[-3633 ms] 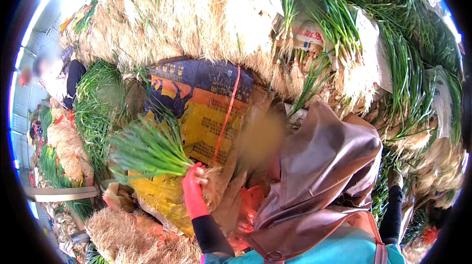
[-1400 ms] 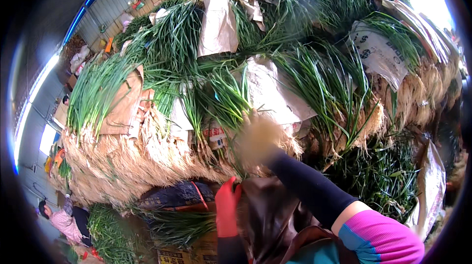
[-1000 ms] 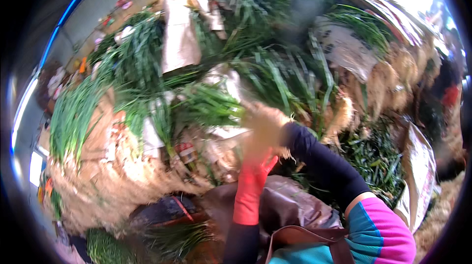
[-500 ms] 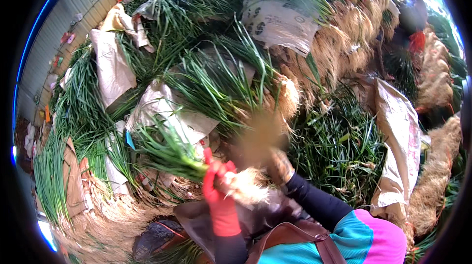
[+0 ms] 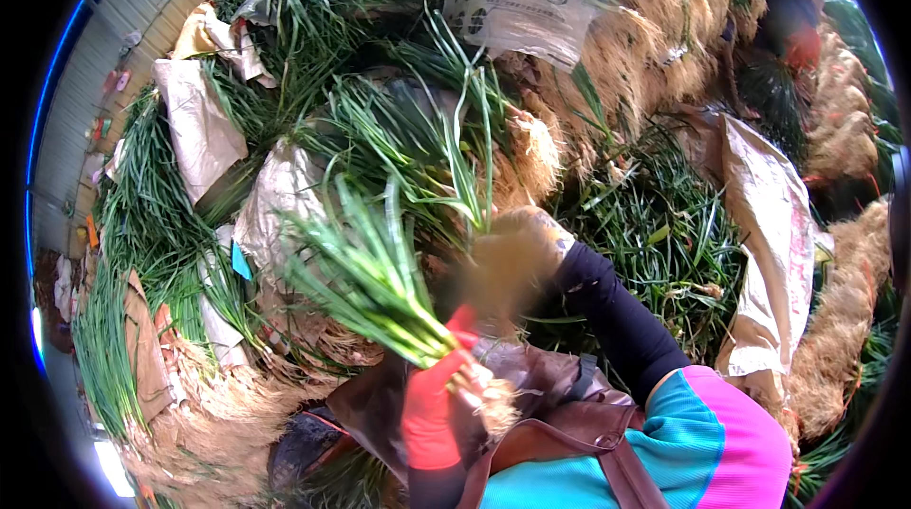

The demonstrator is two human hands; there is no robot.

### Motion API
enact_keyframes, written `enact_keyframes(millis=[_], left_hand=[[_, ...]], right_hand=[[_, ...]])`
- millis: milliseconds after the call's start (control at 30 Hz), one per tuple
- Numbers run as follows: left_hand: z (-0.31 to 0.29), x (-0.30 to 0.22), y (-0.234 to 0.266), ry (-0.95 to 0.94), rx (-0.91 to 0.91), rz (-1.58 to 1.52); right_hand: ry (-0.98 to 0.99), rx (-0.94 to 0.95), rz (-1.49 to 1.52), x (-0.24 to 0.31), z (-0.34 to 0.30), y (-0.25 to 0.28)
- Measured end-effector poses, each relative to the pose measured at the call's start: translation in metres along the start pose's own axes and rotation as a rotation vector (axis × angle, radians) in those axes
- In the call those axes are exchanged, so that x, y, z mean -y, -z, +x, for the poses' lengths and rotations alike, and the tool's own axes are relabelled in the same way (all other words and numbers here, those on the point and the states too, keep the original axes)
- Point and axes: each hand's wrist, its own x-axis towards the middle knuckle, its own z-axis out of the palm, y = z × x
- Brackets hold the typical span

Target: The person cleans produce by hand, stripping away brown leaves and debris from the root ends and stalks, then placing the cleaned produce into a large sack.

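Observation:
My left hand [image 5: 435, 405], in a red glove, is closed around a bunch of long green-leaved plants [image 5: 384, 296]. Its leaves fan out to the upper left, and the pale stem ends with tan roots [image 5: 495, 400] stick out on the right of the fist. My right hand [image 5: 536, 232], in a tan glove, is stretched forward at the edge of the heap of green plants [image 5: 403, 144]. A blurred brown smudge covers its fingers. Some upright leaves [image 5: 472, 153] rise just beside those fingers; whether they are held cannot be made out.
A dark heap of loose green leaves [image 5: 655, 253] lies to the right, bordered by a pale sack [image 5: 767, 215]. Stacked bundles with tan roots [image 5: 636, 63] stand at the back. More bundles [image 5: 152, 196] and sacking [image 5: 199, 125] line the left. A brown apron [image 5: 560, 443] covers my lap.
My left hand has dropped slightly and tilted, so the bunch in it points higher and spreads wider. My right hand has moved up, away from me.

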Motion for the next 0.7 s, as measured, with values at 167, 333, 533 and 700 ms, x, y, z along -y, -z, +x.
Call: enact_keyframes(millis=[167, 333, 533, 700], left_hand=[[0.021, 0.042, 0.0, -0.082, 0.119, -0.348], [0.02, 0.051, 0.03, -0.086, 0.079, -0.287], [0.016, 0.044, 0.023, -0.168, 0.037, -0.446], [0.009, 0.022, 0.008, -0.224, 0.034, -0.438]], right_hand=[[0.015, -0.001, 0.244, -0.021, 0.0, -0.045], [0.045, -0.014, 0.348, -0.007, -0.007, -0.069], [-0.021, 0.502, -0.229, -0.012, -0.035, -0.023], [-0.401, 0.376, -0.762, -0.012, -0.053, -0.005]])
